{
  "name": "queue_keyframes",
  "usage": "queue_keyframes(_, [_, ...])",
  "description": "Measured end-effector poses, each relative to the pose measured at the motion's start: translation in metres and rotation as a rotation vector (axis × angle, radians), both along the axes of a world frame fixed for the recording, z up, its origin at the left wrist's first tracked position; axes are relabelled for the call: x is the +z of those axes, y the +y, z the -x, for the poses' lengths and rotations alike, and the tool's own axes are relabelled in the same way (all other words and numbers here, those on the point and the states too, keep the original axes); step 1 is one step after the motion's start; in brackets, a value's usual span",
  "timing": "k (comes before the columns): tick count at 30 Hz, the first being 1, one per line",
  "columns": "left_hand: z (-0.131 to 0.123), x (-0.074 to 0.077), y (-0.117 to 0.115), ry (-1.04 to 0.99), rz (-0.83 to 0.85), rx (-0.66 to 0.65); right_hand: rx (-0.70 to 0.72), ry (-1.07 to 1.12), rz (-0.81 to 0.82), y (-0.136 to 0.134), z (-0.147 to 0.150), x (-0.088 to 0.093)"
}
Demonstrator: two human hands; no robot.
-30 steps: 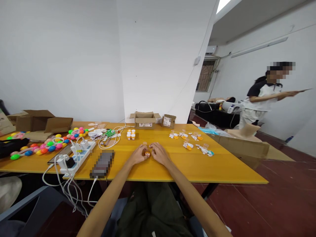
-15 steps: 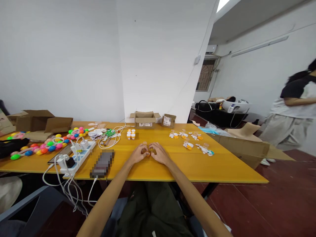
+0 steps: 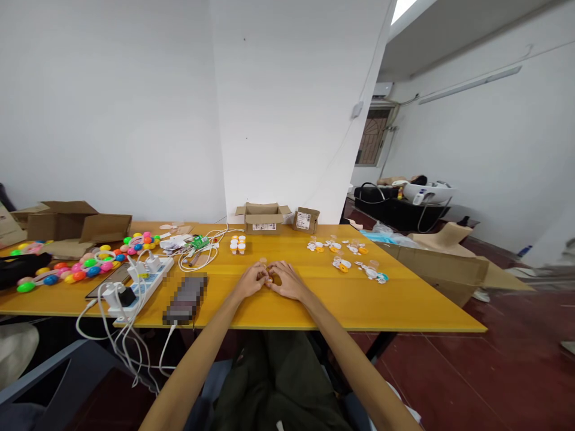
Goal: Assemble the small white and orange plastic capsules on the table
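Note:
My left hand (image 3: 252, 280) and my right hand (image 3: 287, 280) meet above the middle of the table (image 3: 251, 314), fingers curled in and fingertips together. Whatever small thing they pinch is mostly hidden by the fingers. A pale, see-through bit (image 3: 263, 260) shows just beyond the left fingertips. Past my hands stands a tight group of small white containers (image 3: 238, 244) with orange parts. To the right lie several clusters of small plastic parts: white and orange pieces (image 3: 342, 264), and a white and teal set (image 3: 372, 272) with a clear cup.
An open cardboard box (image 3: 263, 222) and a smaller box (image 3: 306, 220) stand against the wall. At left are a power strip (image 3: 144, 290) with cables, a phone (image 3: 186, 298), colourful ball strings (image 3: 90, 266) and another open carton (image 3: 81, 224). A large carton (image 3: 435, 269) sits beyond the right edge.
My right fingers have moved in closer to the left ones, covering an orange bit that showed between them. The person at the right has walked out of view.

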State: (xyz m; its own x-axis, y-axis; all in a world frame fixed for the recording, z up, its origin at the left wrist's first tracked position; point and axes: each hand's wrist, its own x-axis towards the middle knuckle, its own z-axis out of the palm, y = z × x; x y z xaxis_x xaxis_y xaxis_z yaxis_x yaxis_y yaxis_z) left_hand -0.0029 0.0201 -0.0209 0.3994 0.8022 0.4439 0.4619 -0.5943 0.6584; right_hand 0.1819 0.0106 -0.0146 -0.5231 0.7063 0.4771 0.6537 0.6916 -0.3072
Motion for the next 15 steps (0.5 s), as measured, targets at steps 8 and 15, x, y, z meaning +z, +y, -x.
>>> queue_keyframes(8, [-0.0014, 0.0047, -0.0041, 0.046, -0.024, 0.000, -0.008, -0.013, 0.015, -0.0007, 0.0003, 0.0012])
queue_keyframes(15, [-0.0019, 0.0046, -0.0043, 0.054, -0.022, -0.004, -0.013, -0.021, -0.012, 0.0011, -0.0006, -0.0027])
